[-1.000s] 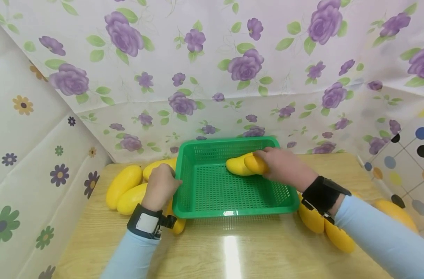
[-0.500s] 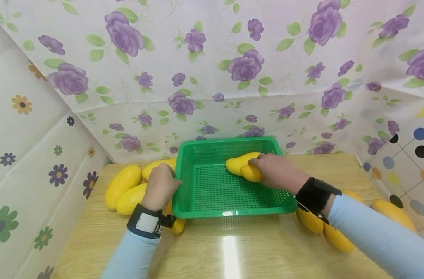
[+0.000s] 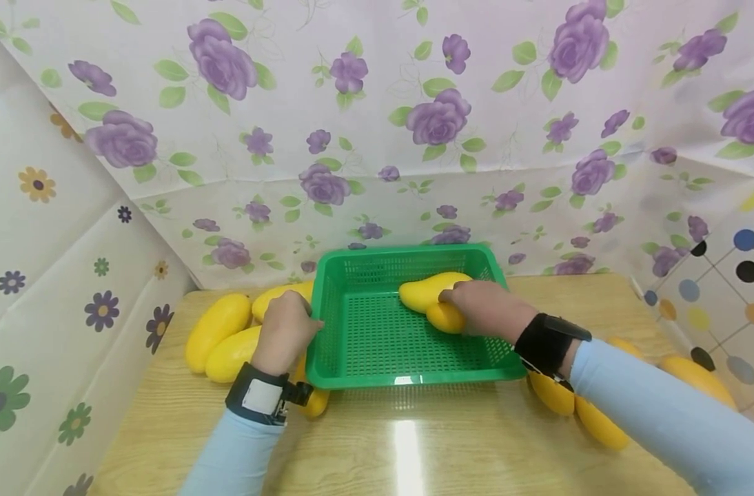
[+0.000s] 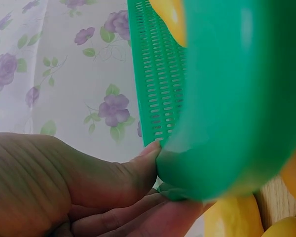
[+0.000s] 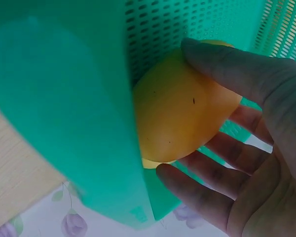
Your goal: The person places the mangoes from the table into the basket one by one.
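A green perforated plastic basket [image 3: 414,379] stands on the wooden table. At its left rim my left hand [image 3: 284,333] holds on; in the left wrist view the thumb and fingers [image 4: 133,180] pinch the green edge. My right hand [image 3: 493,310] reaches inside the basket and grips an orange-yellow mango [image 3: 445,318]. In the right wrist view the thumb lies over this mango [image 5: 182,106] and the other fingers curl round its far side. A second, yellow mango [image 3: 423,292] lies in the basket just behind the held one.
Several yellow mangoes [image 3: 218,331] lie left of the basket, one partly under my left wrist. More mangoes [image 3: 603,420] lie to the right, partly hidden by my right forearm. A flowered sheet [image 3: 377,138] hangs behind the table [image 3: 352,448].
My right hand has moved the held mango slightly left and toward the front, so it now lies in front of the other mango. The left hand has stayed on the rim.
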Demonstrator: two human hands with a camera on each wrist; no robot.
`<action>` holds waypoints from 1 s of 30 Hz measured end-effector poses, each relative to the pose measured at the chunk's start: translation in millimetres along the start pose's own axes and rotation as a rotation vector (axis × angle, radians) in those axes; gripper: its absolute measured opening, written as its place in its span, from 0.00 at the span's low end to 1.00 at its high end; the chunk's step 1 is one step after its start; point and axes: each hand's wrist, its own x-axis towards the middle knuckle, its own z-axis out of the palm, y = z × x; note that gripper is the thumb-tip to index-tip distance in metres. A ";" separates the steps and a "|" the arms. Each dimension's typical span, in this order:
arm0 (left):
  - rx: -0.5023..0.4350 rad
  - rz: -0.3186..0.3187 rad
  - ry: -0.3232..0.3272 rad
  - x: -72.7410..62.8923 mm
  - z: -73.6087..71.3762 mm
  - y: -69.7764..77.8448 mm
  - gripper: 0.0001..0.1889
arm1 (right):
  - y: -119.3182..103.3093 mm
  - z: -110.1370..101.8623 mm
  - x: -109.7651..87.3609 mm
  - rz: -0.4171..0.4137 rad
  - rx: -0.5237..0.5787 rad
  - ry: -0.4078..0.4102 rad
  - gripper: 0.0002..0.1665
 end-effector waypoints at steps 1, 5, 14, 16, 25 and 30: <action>-0.001 0.000 -0.001 0.0 0.2 -0.2 0.09 | -0.5 0.6 0.4 -0.002 -0.008 -0.011 0.33; -0.003 0.001 0.001 0.4 1.4 -1.4 0.09 | -2.8 1.6 1.9 0.003 -0.020 -0.045 0.37; -0.006 -0.005 0.005 0.5 2.1 -2.0 0.09 | -3.8 4.4 1.5 -0.015 -0.044 -0.059 0.21; -0.004 -0.011 0.004 0.4 1.9 -1.9 0.08 | -3.4 5.0 0.5 -0.018 -0.039 -0.057 0.20; 0.002 -0.017 0.000 0.1 1.2 -1.5 0.08 | -5.2 3.3 -1.0 -0.026 -0.025 -0.058 0.18; 0.002 -0.014 -0.003 0.5 1.7 -1.9 0.08 | -5.5 2.7 -2.0 -0.023 -0.035 -0.058 0.18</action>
